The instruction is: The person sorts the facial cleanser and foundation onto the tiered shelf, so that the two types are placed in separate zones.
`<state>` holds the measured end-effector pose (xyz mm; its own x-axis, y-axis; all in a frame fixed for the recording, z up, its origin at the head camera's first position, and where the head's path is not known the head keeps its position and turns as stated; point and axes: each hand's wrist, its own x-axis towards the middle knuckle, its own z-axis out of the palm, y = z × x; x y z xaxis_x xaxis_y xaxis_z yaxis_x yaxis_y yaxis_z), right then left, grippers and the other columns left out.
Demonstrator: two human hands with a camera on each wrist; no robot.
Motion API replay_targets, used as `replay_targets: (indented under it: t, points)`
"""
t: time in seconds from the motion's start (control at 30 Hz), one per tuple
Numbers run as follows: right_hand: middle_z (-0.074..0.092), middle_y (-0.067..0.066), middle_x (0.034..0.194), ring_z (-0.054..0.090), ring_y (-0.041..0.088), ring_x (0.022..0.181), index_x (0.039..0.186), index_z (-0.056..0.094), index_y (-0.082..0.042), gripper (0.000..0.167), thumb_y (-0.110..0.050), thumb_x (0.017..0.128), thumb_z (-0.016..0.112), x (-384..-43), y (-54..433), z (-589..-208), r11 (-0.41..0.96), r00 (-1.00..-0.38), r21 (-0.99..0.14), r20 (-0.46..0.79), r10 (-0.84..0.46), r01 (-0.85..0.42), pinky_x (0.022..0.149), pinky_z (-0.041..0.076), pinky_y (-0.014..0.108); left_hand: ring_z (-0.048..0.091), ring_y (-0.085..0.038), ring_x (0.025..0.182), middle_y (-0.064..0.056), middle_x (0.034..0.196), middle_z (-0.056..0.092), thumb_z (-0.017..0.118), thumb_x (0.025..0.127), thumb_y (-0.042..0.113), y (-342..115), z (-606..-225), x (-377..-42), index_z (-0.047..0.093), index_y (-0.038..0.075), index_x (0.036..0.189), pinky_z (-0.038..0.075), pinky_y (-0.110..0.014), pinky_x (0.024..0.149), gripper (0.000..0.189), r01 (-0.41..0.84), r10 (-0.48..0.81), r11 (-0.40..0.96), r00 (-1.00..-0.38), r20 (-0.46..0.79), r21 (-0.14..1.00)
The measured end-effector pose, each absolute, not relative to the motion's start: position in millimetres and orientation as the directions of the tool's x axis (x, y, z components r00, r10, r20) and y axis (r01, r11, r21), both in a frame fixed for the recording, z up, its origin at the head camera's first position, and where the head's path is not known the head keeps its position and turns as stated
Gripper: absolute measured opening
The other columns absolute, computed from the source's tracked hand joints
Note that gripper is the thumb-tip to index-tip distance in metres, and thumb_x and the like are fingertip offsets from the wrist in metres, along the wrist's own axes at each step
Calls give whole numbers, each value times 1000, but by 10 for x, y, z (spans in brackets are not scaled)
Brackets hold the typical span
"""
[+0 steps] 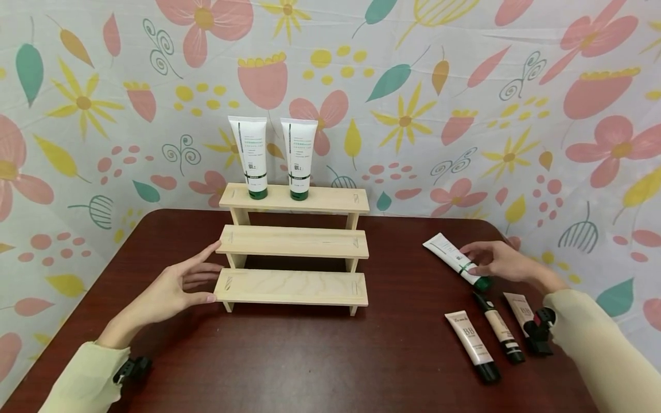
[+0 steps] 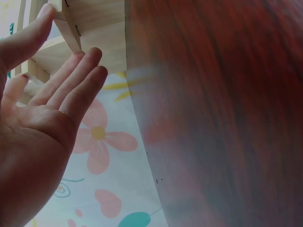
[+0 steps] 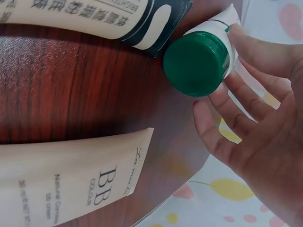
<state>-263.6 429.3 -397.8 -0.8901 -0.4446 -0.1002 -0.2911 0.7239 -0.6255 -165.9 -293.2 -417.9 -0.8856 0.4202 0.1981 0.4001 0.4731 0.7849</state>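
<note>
My left hand (image 1: pixel 178 284) rests against the left end of a three-step wooden display stand (image 1: pixel 294 244). Its index finger reaches the middle step while the thumb touches the lowest; in the left wrist view the fingers (image 2: pixel 85 78) are extended along the wood. At the right, my right hand (image 1: pixel 498 263) pinches a white tube with a green cap (image 1: pixel 454 258) between thumb and fingers near the cap. The green cap (image 3: pixel 195 64) faces the right wrist camera. Two similar white tubes, a left one (image 1: pixel 250 155) and a right one (image 1: pixel 299 155), stand upright, caps down, on the top step.
Nearer me on the dark red table (image 1: pixel 289 361) lie a beige BB cream tube (image 1: pixel 470 338), a slim beige tube with black ends (image 1: pixel 498 328) and another BB tube (image 1: pixel 518 310), partly hidden by the right wrist camera. A flower-patterned cloth (image 1: pixel 403 69) hangs behind.
</note>
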Motion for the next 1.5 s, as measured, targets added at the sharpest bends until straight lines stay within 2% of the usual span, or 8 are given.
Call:
replay_targets:
  t: [0.2, 0.4, 0.63, 0.73, 0.93, 1.17, 1.43, 1.5]
  points:
    - [65, 19, 108, 64, 20, 78, 134, 57, 15, 44, 0, 96, 75, -2656, 4273, -3989, 691, -891, -674, -107, -441, -261, 60, 55, 31, 68, -39, 118, -19, 132, 67, 89, 85, 4, -2921, -4175, -1648, 28, 22, 169, 57, -51, 96, 105, 401, 421, 466, -884, 201, 789]
    - [63, 20, 104, 65, 25, 78, 134, 53, 21, 50, 6, 93, 76, -2658, 4249, -4021, 645, -876, -707, -75, -476, -289, 63, 56, 29, 68, -37, 118, -18, 132, 68, 89, 84, 3, -2920, -4162, -1641, 29, 24, 169, 56, -52, 97, 106, 390, 419, 461, -887, 192, 797]
    - [66, 17, 102, 61, 18, 74, 137, 52, 22, 55, -1, 94, 78, -2682, 4216, -4004, 680, -886, -704, -161, -435, -206, 66, 55, 30, 68, -40, 118, -20, 132, 67, 89, 85, 3, -2919, -4164, -1645, 28, 23, 169, 56, -54, 96, 106, 389, 416, 465, -889, 191, 796]
    - [67, 17, 102, 60, 19, 76, 137, 53, 22, 55, -2, 93, 79, -2676, 4200, -3990, 677, -883, -709, -172, -436, -196, 67, 56, 32, 68, -39, 118, -18, 132, 67, 89, 84, 4, -2927, -4166, -1648, 29, 24, 169, 56, -53, 96, 106, 384, 413, 469, -891, 187, 796]
    - [66, 22, 114, 65, 23, 86, 134, 57, 17, 52, -1, 91, 81, -2674, 4188, -3983, 650, -859, -715, -139, -492, -257, 71, 58, 31, 68, -37, 119, -18, 133, 67, 89, 85, 4, -2938, -4176, -1652, 28, 24, 169, 56, -52, 96, 106, 387, 419, 468, -889, 186, 795]
    - [68, 25, 116, 71, 24, 96, 133, 56, 17, 46, 1, 95, 76, -2705, 4194, -4003, 611, -829, -741, -136, -543, -279, 73, 61, 34, 68, -36, 119, -17, 132, 67, 89, 85, 4, -2943, -4185, -1658, 28, 23, 169, 56, -51, 97, 106, 396, 424, 465, -885, 193, 792]
    - [71, 21, 117, 70, 21, 96, 135, 57, 20, 52, -6, 95, 78, -2728, 4123, -3977, 676, -829, -694, -210, -519, -247, 75, 59, 31, 69, -36, 118, -18, 131, 68, 89, 84, 3, -2935, -4191, -1659, 29, 21, 169, 58, -46, 96, 105, 409, 421, 470, -883, 208, 782]
    - [72, 20, 114, 69, 21, 91, 136, 55, 21, 53, -6, 96, 77, -2729, 4114, -3967, 678, -817, -694, -231, -528, -242, 71, 58, 32, 68, -36, 118, -17, 131, 68, 89, 84, 3, -2938, -4185, -1659, 29, 22, 169, 58, -47, 96, 106, 405, 421, 472, -884, 203, 783]
